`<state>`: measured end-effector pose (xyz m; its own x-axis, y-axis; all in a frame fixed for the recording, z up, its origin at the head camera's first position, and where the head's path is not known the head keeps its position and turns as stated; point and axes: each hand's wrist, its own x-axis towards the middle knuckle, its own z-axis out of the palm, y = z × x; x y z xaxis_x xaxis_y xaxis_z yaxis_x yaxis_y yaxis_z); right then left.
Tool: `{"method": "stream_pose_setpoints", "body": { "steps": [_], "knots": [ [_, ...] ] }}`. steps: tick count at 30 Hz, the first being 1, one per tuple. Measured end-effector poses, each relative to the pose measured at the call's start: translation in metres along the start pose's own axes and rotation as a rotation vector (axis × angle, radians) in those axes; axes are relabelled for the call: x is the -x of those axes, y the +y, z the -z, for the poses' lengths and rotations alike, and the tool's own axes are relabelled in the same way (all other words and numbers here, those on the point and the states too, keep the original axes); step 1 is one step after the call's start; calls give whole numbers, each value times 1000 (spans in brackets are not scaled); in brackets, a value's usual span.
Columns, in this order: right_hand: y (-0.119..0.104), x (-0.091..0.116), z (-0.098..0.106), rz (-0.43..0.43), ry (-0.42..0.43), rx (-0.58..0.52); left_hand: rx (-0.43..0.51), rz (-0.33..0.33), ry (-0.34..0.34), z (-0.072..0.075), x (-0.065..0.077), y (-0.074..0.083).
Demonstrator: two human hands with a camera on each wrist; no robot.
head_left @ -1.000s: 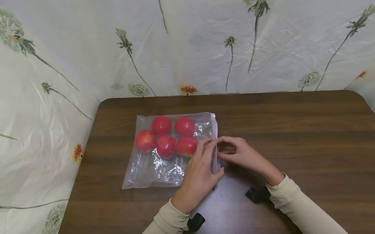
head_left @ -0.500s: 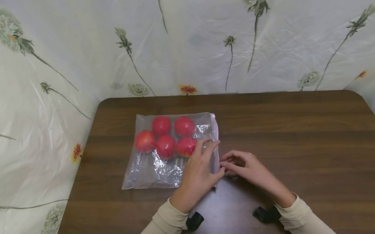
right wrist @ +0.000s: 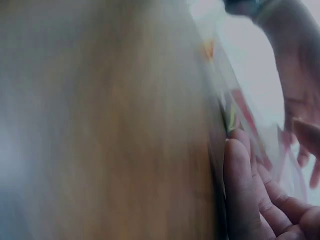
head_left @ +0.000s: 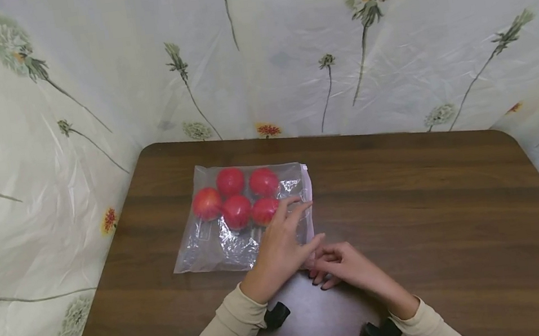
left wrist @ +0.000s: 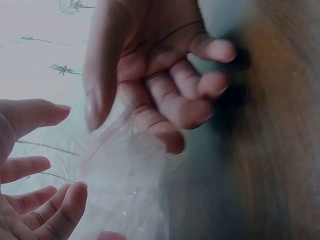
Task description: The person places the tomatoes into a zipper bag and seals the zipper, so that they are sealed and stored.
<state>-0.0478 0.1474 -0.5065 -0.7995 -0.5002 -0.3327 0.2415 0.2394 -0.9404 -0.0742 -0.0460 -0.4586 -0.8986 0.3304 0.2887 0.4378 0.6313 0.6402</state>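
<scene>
A clear plastic zip bag (head_left: pixel 224 253) holding several round red fruits (head_left: pixel 236 212) lies on the table, its pinkish zip strip (head_left: pixel 306 180) facing right. My left hand (head_left: pixel 275 249) rests over the right part of the bag, fingers spread. Its thumb points toward my right hand (head_left: pixel 346 266), at the near end of the strip. In the left wrist view, the fingers (left wrist: pixel 165 100) of the right hand touch the raised bag corner (left wrist: pixel 145 145), and its thumb stands apart from them. The right wrist view shows the right fingertips by the bag edge, partly blurred.
The brown wooden table (head_left: pixel 434 214) extends to the right of the bag. A wrinkled pale sheet with dandelion prints (head_left: pixel 281 64) hangs behind and at the left. A black wrist mount (head_left: pixel 380 334) sits below the right wrist, another (head_left: pixel 277 315) below the left.
My right hand has slid along the zip strip toward me, from its middle to the near corner. The left hand has stayed on the bag, its fingers a little more spread.
</scene>
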Motion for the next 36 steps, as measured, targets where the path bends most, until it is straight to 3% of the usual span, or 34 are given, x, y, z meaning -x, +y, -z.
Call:
{"method": "stream_pose_setpoints", "body": {
  "steps": [7,13,19,23,28,32,36],
  "knots": [
    [0,1,-13,-13,-17,-66,5,-9,61,10,-14,-5],
    [1,3,-14,4,7,-71,-38,-36,14,27,-53,-11],
    [3,4,-12,10,19,-65,-98,-40,-124,35,-109,-20],
    [4,6,-12,8,16,-76,-180,22,-325,33,-140,-27],
    [5,7,-12,22,3,-89,-227,134,-566,24,-162,-37],
    [5,9,-12,27,-9,-102,-200,170,-618,19,-169,-40],
    [5,12,-9,30,-18,-116,-153,173,-576,15,-174,-44]
  ]
}}
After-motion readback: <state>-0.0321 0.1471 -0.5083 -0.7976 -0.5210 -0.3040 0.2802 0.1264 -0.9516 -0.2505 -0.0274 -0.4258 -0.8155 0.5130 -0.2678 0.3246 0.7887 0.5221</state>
